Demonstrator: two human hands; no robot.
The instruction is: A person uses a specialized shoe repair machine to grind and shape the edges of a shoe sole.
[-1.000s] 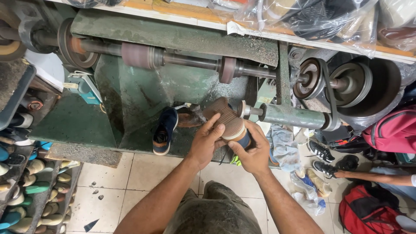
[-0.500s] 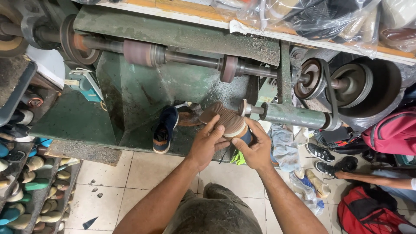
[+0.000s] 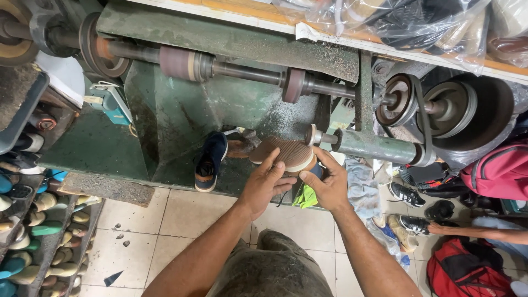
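I hold a shoe (image 3: 286, 154) sole up, its ribbed brown sole with a pale edge facing me. My left hand (image 3: 265, 184) grips it from the near left side. My right hand (image 3: 329, 184) holds its right end, close to the small grinding wheel (image 3: 313, 135) on the end of a short green shaft (image 3: 374, 146). The shoe's sole edge sits right next to that wheel; I cannot tell whether they touch. A second dark blue shoe (image 3: 209, 161) rests upright against the green machine body (image 3: 176, 115).
A long shaft (image 3: 242, 72) with rollers and pulleys runs across the top. Belt pulleys (image 3: 418, 107) stand at right. Racks of soles and shoes (image 3: 33, 220) fill the left. Red bags (image 3: 473, 269), loose shoes and another person's arm (image 3: 473, 231) lie on the tiled floor at right.
The shoe has been turned slightly and shifted left and down along the small wheel. Both hands keep their grip.
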